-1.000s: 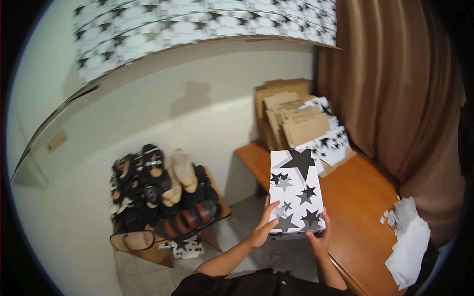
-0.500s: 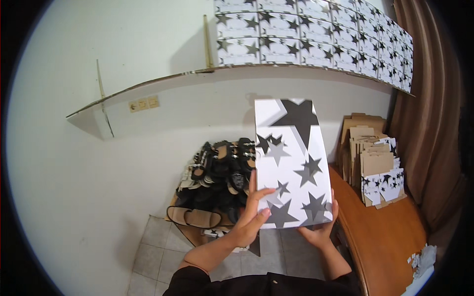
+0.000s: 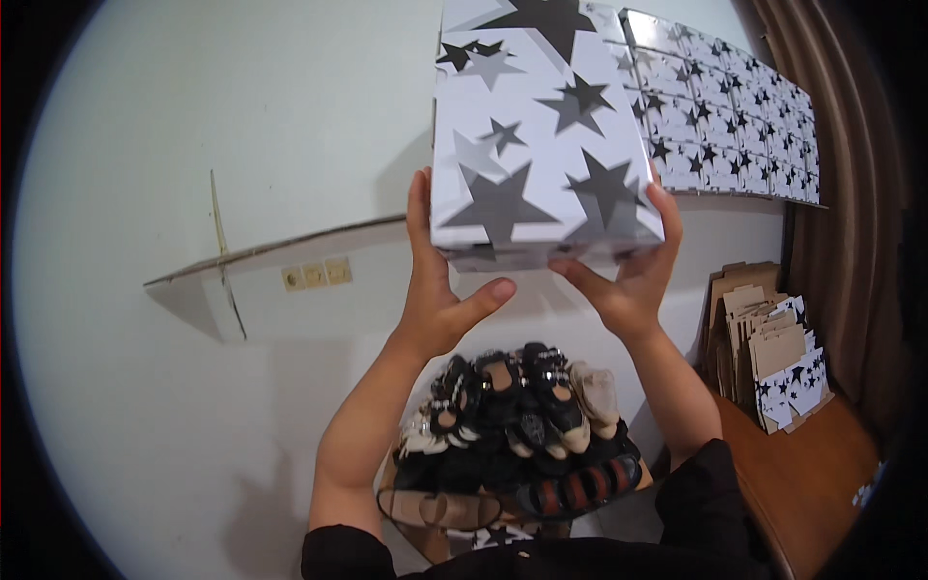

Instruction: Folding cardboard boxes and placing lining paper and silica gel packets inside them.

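Raised before me is a white shoebox (image 3: 536, 145) printed with grey and black stars, gripped between both hands. My left hand (image 3: 437, 290) presses its left side, fingers up along the edge and thumb spread off below the near end. My right hand (image 3: 628, 285) grips the right side, thumb near the bottom edge. Behind the box, several matching shoeboxes (image 3: 710, 116) stand stacked on a wall shelf (image 3: 290, 237); the held box hides part of the stack and shelf. Beneath my hands lies a pile of sandals and shoes (image 3: 512, 416), with a tan sandal (image 3: 440, 507) at its front.
Folded flat cardboard boxes (image 3: 773, 358) lean on a brown wooden table (image 3: 773, 493) at right, beside a brown curtain (image 3: 851, 174). Wall sockets (image 3: 316, 275) sit under the shelf. A bracket (image 3: 232, 300) supports the shelf's left part.
Both hands have lifted the shoebox from chest level up to shelf height, arms now stretched forward. My view has tilted, and more of the footwear pile shows below.
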Demonstrator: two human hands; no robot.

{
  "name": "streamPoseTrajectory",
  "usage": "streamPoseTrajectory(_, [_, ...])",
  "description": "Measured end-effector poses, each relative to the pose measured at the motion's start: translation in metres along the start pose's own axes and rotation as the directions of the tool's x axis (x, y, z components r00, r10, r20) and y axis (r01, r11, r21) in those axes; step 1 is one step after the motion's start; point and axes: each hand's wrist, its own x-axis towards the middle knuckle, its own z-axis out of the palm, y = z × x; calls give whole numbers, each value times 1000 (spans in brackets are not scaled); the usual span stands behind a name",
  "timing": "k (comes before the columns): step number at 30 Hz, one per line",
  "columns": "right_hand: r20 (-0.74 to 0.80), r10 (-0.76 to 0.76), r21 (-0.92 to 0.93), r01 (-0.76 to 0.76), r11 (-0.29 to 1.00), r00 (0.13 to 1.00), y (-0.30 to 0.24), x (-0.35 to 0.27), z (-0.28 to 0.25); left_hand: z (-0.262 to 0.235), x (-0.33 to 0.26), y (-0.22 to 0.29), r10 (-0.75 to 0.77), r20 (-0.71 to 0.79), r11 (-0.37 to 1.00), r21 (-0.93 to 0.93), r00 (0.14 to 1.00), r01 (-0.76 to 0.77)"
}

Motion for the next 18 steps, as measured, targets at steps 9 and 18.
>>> streamPoseTrajectory(9, [80,-393,-377,393,839,916,96,102,21,-28,93,-113,22,0,955,295,1000,-21])
streamPoseTrajectory(18, [255,-411,-456,483,747,875,179,163,16,-36,198,-147,259,-120,885,427,958,-185])
